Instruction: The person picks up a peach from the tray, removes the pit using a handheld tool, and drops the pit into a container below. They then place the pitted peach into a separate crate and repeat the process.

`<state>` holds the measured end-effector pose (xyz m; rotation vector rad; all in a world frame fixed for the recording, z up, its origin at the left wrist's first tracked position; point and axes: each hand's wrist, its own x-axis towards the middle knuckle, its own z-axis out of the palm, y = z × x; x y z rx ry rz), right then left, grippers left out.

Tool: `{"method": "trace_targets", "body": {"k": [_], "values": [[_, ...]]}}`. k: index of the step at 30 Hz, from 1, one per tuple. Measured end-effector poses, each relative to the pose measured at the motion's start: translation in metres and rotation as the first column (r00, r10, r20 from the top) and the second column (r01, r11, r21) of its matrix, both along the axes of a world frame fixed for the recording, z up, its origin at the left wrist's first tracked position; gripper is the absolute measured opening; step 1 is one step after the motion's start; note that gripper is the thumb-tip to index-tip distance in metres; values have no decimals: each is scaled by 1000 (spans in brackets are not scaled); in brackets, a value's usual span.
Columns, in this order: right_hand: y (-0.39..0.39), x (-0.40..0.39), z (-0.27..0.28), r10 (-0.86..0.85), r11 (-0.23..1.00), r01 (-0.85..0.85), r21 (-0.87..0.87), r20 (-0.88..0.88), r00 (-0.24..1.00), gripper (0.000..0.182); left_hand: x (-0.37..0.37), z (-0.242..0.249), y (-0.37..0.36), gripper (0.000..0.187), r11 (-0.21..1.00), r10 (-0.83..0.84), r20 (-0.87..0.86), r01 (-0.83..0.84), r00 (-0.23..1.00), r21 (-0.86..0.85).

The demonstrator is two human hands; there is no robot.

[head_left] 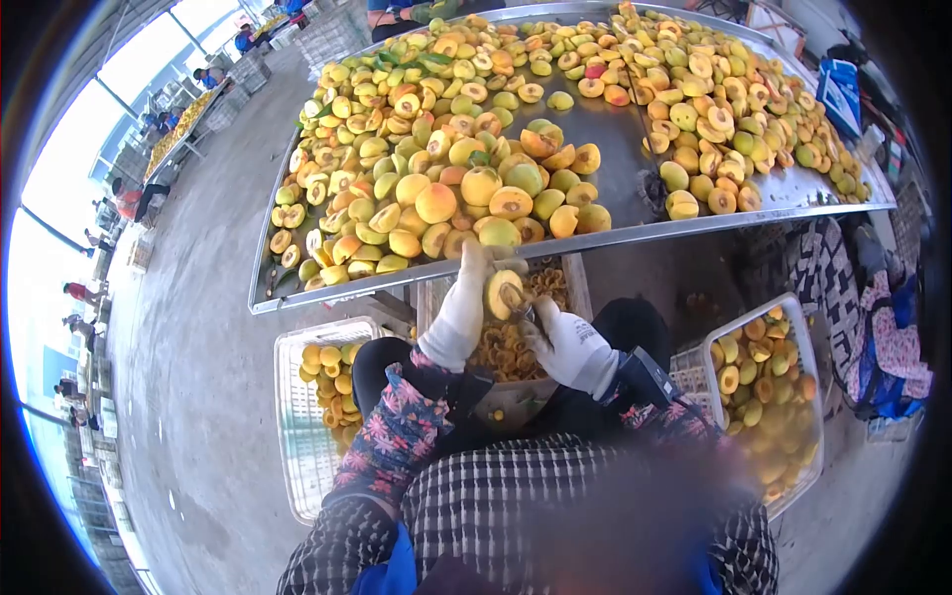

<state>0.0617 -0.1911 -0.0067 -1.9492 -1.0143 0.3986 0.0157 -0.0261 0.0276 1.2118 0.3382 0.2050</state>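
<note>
Just below the table's front edge, my gloved left hand (464, 309) is closed on a halved yellow fruit (505, 295), its cut face turned toward my right hand. My gloved right hand (573, 347) has its fingers closed around a small tool at the fruit's cut face; the tool is mostly hidden. Beneath both hands is a crate (496, 402) holding brown pits and scraps (504, 352). A metal-rimmed table (595, 239) in front of me bears heaps of whole and halved yellow fruit (436, 202).
A white basket (297, 436) of fruit stands at my left, another (816, 416) at my right. Patterned cloth (833, 307) hangs at the right. Across the table a person (392, 12) is partly visible. Several people work farther away at the left.
</note>
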Motion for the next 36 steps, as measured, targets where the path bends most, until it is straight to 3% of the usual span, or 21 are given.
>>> {"method": "trace_targets", "body": {"k": [1,3,4,9,12,13,14,16,17,18,19,20,21,22,23,26,27,28,30,34,36], "values": [[1,1,-3,-31,994,37,101,-56,998,32,1,-1,-7,65,997,67,97,-69,993,16],[6,3,-16,-3,951,-87,296,292,956,29,4,-23,-19,62,935,139,272,-218,952,282],[5,0,-16,16,962,-78,263,229,973,28,2,-34,-21,60,869,157,354,-299,922,395],[1,-4,-5,47,988,-44,-150,15,999,30,1,-25,-5,73,962,64,37,-72,997,262],[-3,1,-8,95,994,-99,-41,-92,991,31,5,-32,3,74,996,-38,-132,47,991,69],[-3,1,-10,87,995,-92,-33,-129,988,32,7,-32,-2,74,998,64,-45,-64,997,-11],[-2,2,-30,121,991,-129,35,164,979,30,9,-30,-14,73,981,170,32,-166,985,-101],[3,7,-79,99,960,-251,125,688,719,28,10,-34,-20,73,954,286,121,-270,951,-132],[5,6,-67,129,965,-199,169,353,927,27,11,-42,-17,72,957,290,144,-283,946,-65],[6,1,-46,147,973,-136,188,-44,988,26,9,-45,-16,71,954,294,161,-299,942,2],[7,-3,-34,145,982,-74,176,-438,887,26,5,-44,-13,71,967,254,113,-251,961,-41],[7,-4,-34,210,953,-70,295,-476,854,29,3,-36,-9,70,975,211,62,-205,976,-89],[-1,-2,-35,221,954,-196,226,-94,971,28,-1,-31,-6,70,977,162,9,-159,987,-142],[-8,3,-34,242,951,-287,112,304,921,27,-2,-29,-4,70,981,104,-49,-111,993,-160],[-7,4,-21,278,958,-278,-62,-10,960,28,-1,-28,0,70,982,47,-98,-64,994,-180],[-4,0,-40,259,931,-332,152,367,894,25,2,-23,3,69,981,-36,-157,5,987,-194],[2,-5,-43,308,926,-276,258,-91,947,24,3,-25,6,68,973,-54,-154,18,987,-229],[9,-10,-45,276,930,-89,356,-520,808,25,2,-27,8,68,964,-71,-156,28,985,-265],[1,-15,-12,179,983,-2,182,-964,195,29,3,-24,1,65,931,4,-75,-31,997,-363],[2,-9,-16,409,912,114,393,-863,-295,37,10,-25,-3,61,890,96,-47,-107,994,-443],[-1,-9,-19,478,874,135,466,-782,-400,41,13,-28,2,61,927,139,-43,-145,989,-345]]}}
